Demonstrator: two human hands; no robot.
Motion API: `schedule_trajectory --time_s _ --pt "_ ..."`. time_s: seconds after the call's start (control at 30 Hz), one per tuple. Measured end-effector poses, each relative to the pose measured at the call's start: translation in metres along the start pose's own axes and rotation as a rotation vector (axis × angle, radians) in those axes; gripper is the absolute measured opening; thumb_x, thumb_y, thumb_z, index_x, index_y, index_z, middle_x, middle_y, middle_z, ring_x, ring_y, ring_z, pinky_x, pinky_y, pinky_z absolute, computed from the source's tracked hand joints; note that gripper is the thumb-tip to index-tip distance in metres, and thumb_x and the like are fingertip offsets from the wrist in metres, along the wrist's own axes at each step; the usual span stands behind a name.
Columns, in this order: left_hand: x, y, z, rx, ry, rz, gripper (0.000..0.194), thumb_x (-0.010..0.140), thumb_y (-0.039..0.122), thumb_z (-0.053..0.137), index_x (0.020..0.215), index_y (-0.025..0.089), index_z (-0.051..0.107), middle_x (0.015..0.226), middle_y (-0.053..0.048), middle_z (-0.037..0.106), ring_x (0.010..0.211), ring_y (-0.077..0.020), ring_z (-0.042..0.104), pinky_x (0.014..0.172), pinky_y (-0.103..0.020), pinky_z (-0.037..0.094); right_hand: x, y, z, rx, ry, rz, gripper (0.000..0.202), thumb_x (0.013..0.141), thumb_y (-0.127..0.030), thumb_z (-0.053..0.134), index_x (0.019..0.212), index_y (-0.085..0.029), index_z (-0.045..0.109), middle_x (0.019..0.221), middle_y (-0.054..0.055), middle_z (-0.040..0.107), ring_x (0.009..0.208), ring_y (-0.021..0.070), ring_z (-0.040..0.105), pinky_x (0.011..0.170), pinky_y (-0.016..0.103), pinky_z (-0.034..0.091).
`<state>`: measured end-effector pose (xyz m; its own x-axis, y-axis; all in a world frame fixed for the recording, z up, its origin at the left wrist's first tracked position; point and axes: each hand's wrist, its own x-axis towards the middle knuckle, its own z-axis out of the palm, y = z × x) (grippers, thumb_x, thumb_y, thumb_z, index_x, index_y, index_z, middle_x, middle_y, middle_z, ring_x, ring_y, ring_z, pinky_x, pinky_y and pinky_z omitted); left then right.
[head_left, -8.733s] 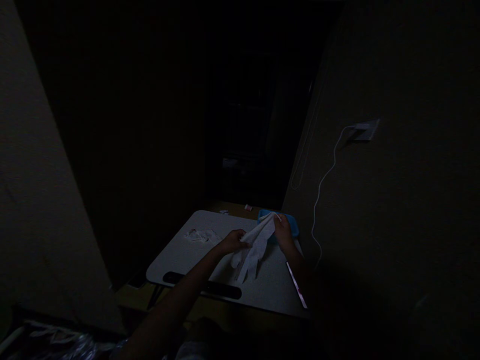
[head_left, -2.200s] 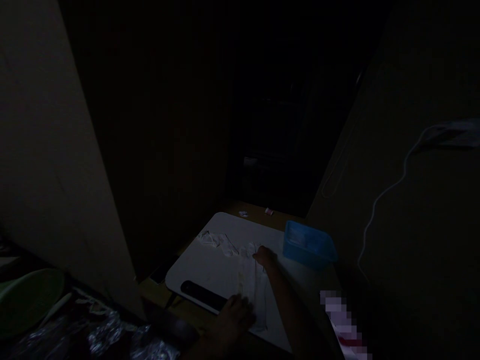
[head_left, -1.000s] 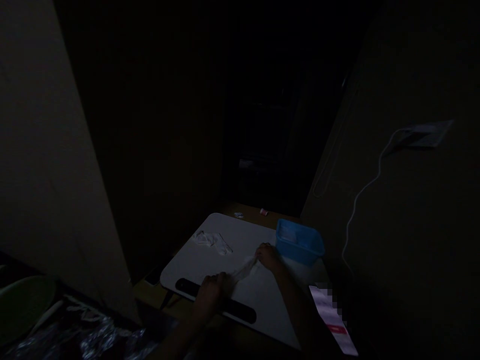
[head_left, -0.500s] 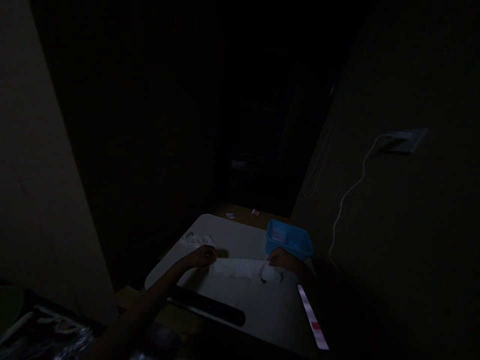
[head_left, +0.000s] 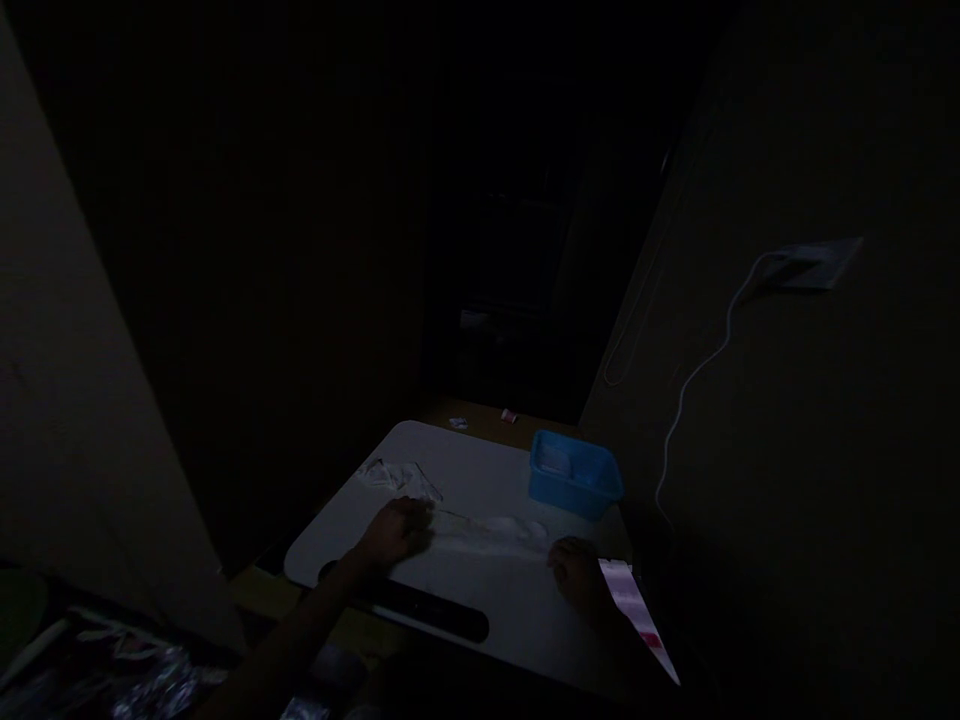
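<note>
Currently, the nearer white cloth [head_left: 491,537] lies on the table [head_left: 472,460] between my curled left hand [head_left: 397,530] and right hand [head_left: 574,568] — grip indeterminable. Step judged: straightening — next move requires aligned edges.

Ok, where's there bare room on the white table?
Far part of the white table, between crumpled cloth and blue basket; near side, between the spread cloth and dark strip. Crowded: the middle, with the spread cloth between left hand and right hand.

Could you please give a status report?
Left hand at one end of white cloth, right hand by other. Cloth spread on table. Blue basket apart.
</note>
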<state>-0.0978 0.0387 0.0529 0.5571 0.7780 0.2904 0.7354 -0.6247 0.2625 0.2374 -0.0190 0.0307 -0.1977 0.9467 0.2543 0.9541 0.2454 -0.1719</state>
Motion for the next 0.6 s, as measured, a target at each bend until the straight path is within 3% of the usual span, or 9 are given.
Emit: schedule_trajectory --time_s 0.13,0.3,0.43,0.6 --pt "-0.012 0.01 0.024 0.082 0.1 -0.051 0.03 0.082 0.027 0.037 0.099 0.019 0.06 0.096 -0.008 0.061 0.091 -0.0197 0.053 0.081 -0.033 0.04 -0.009 -0.008 0.021 -0.056 0.119 0.032 0.036 0.071 -0.011 0.036 0.094 -0.02 0.062 0.104 0.004 0.061 0.1 0.0177 0.051 0.091 0.03 0.032" --pt "-0.017 0.017 0.048 0.214 0.062 -0.076 0.038 0.085 0.035 0.035 0.118 0.021 0.048 0.129 -0.009 0.042 0.119 -0.0252 0.035 0.094 -0.044 0.027 -0.005 -0.022 0.038 -0.176 0.158 -0.022 0.043 0.085 -0.031 0.029 0.123 -0.015 0.042 0.129 0.009 0.042 0.12 0.0206 0.034 0.099 0.04 0.023" --pt "-0.026 0.013 0.049 0.261 -0.023 -0.108 0.047 0.087 0.042 0.025 0.129 0.021 0.034 0.135 -0.008 0.032 0.125 -0.026 0.025 0.096 -0.049 0.019 -0.009 -0.026 0.049 -0.211 0.098 -0.063 0.046 0.087 -0.038 0.024 0.127 -0.018 0.036 0.132 0.009 0.037 0.122 0.0219 0.031 0.1 0.048 0.016" --pt "-0.03 0.012 0.049 0.245 -0.056 -0.141 0.048 0.087 0.041 0.025 0.131 0.022 0.027 0.137 -0.008 0.029 0.125 -0.0238 0.025 0.096 -0.047 0.019 -0.011 -0.025 0.053 -0.208 0.086 -0.01 0.047 0.087 -0.039 0.023 0.128 -0.018 0.035 0.134 0.007 0.033 0.123 0.0212 0.03 0.099 0.046 0.02"
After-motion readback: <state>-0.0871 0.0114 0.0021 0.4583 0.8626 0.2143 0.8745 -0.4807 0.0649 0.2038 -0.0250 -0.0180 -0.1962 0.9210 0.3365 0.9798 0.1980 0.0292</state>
